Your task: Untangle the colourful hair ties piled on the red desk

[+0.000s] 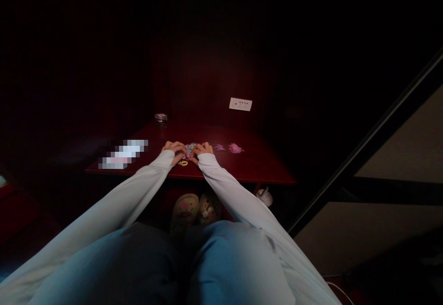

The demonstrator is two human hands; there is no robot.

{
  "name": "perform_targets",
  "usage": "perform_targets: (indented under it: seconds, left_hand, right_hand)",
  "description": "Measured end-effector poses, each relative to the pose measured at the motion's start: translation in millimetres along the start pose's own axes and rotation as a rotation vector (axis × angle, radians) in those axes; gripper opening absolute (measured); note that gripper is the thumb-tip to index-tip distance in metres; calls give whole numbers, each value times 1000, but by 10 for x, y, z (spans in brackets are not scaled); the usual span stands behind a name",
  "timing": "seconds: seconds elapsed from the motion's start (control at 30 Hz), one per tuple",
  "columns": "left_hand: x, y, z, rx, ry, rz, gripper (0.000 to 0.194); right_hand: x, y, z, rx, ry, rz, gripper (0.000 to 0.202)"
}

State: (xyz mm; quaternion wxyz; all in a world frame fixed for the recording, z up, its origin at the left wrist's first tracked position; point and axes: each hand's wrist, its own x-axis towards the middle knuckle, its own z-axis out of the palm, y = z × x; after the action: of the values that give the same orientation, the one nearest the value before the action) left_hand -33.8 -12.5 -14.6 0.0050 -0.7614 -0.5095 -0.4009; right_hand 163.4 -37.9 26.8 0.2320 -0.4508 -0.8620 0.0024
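A small mixed pile of what look like hair ties [190, 148], pale grey-blue with some purple, lies on the dark red table [238, 169] between my hands. My left hand [175, 149] reaches in from the left, its fingers bent and closed at the pile's edge. From the right, my right hand [202, 149] has its fingers curled down onto the same pile, fingertips pressed together. What either hand pinches is too small to name. A yellow ring-shaped hair tie [184, 163] lies just in front of the pile. Two separate heaps sit to the right, a small purple one [219, 147] and a larger pink one [236, 148].
A clear lidded jar [161, 119] stands at the table's back left. A blurred-out bright rectangle [124, 154] lies at the left. A white socket plate [240, 104] is on the wall behind. Below the table are clogs [186, 208] and a round pale object [265, 197].
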Motion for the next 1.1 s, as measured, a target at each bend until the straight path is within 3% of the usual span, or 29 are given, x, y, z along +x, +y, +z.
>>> perform_targets:
  seconds: [0.2, 0.87, 1.1]
  left_hand:
    - [-3, 15, -18, 34, -67, 10, 9]
    - [-9, 93, -62, -1, -53, -25, 6]
    - [1, 30, -11, 1, -87, 13, 19]
  right_hand:
    - [-17, 2, -3, 7, 22, 4, 19]
    - [-46, 67, 64, 103, 63, 69, 24]
    - [-49, 39, 21, 93, 82, 62, 26]
